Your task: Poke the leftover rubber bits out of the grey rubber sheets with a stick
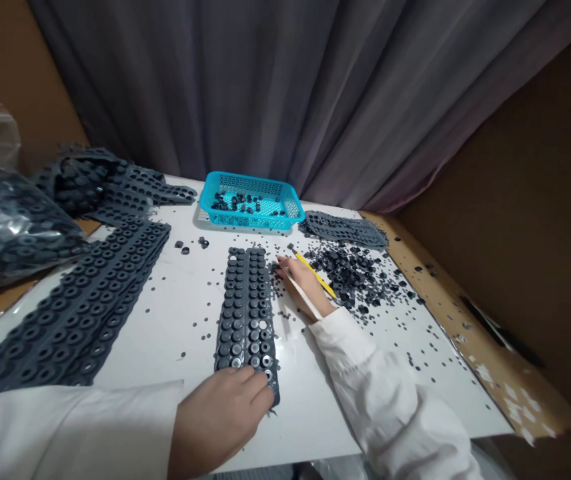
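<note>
A dark grey rubber sheet (245, 303) with rows of round studs lies lengthwise in front of me. My left hand (223, 413) is closed at its near end, fingers bent over the edge and fingertips partly hidden. Some studs near that hand show lighter, ringed tops. To the right of the sheet's far half, my right hand (303, 283) is closed around a slim white tool (301, 293), possibly tweezers. Its fingertips are close to small black discs scattered on the table. Just beyond that hand lies a yellow pen-like tool (320, 277), beside a pile of small black pieces (353, 273).
A blue basket (253, 223) with black pieces in it stands at the back. More studded sheets (65, 300) lie at left, near a clear bag (13, 227) of dark parts. Another sheet (343, 229) lies back right. A grey curtain (245, 87) hangs behind the white table (175, 280).
</note>
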`<state>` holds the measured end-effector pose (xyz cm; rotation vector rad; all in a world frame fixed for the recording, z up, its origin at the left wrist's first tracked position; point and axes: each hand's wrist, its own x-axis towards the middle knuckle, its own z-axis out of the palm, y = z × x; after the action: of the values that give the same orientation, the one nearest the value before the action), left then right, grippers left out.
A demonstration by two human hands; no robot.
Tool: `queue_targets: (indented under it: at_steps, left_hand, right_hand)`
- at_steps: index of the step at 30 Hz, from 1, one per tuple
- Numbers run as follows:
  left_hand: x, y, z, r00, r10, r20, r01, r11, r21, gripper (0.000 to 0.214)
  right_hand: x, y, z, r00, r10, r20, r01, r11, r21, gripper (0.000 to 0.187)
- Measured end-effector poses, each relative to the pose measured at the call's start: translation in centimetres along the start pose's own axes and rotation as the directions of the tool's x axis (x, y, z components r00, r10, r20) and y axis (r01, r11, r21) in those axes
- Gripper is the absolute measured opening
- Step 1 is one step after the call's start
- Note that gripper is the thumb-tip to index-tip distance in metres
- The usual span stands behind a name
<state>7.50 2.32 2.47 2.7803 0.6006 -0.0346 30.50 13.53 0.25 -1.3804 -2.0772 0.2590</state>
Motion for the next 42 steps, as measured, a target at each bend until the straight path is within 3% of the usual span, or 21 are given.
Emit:
queue_targets:
  at_steps: [3, 7, 11, 25, 34, 38, 42]
  left_hand:
    - [0.0, -0.1, 0.1, 1.000, 0.006, -0.012, -0.006, 1.000, -0.011, 0.010]
    - [0.0, -0.1, 0.0, 1.000, 0.003, -0.018, -0.003, 1.000, -0.024, 0.010]
    - [0.0, -0.1, 0.0, 1.000, 0.002, -0.012, -0.002, 1.000, -0.021, 0.008]
    - [0.0, -0.1, -0.2, 1.000, -0.006, 0.013, 0.007, 0.999, -0.043, 0.011]
    - [0.0, 0.0, -0.3, 1.000, -0.002, -0.017, 0.002, 1.000, -0.030, 0.011]
    - [-0.2, 0.1, -0.2, 0.999, -0.004, -0.054, 0.003, 0.999, -0.033, 0.011]
    - [-0.4, 0.0, 0.4, 0.985, -0.014, -0.171, 0.008, 0.999, -0.034, 0.013]
  right_hand:
    - [0.2, -0.3, -0.6, 0.995, 0.078, -0.063, -0.065, 0.980, 0.189, 0.015]
    - [-0.1, -1.2, -0.5, 0.999, -0.004, 0.045, -0.016, 0.905, 0.424, 0.016]
    - [-0.3, -1.2, 0.3, 0.994, 0.006, 0.110, -0.062, 0.860, 0.507, 0.020]
    - [-0.2, -0.8, 0.3, 0.991, 0.027, 0.135, -0.091, 0.865, 0.493, 0.025]
    - [0.4, -0.2, 0.5, 0.988, -0.095, 0.119, 0.073, 0.982, 0.175, 0.020]
    - [1.0, 0.6, 0.3, 0.998, -0.026, 0.061, 0.021, 0.997, 0.080, 0.018]
    - [1.1, 0.7, -0.4, 0.997, 0.078, -0.021, -0.072, 0.977, 0.203, 0.019]
